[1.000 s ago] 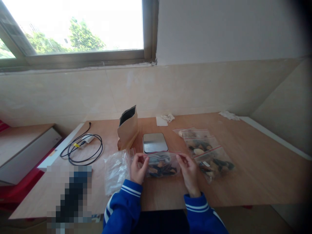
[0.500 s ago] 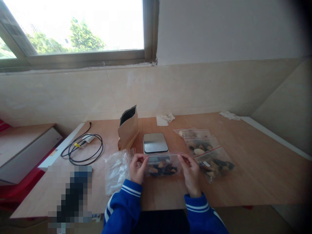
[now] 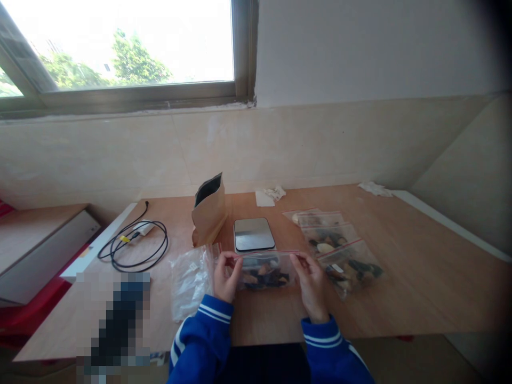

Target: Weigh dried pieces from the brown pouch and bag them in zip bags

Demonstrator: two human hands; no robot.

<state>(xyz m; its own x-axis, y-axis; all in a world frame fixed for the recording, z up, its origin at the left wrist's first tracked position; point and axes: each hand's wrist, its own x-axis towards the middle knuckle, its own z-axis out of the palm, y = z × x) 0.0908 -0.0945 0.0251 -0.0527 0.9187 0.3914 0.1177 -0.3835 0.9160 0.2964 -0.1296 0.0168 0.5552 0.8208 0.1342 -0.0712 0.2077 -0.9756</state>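
A clear zip bag with a red seal strip holds dark and pale mixed pieces. It stands on the wooden table right in front of me. My left hand pinches its top left corner. My right hand pinches its top right corner. Both sleeves are blue with white stripes. Just behind the bag lies a small silver scale.
An open brown paper pouch stands left of the scale. Several filled zip bags lie in a row to the right. A pile of empty clear bags lies at my left. A coiled black cable lies further left.
Both hands keep hold of the bag's top corners; the bag has barely shifted. The view has drifted slightly.
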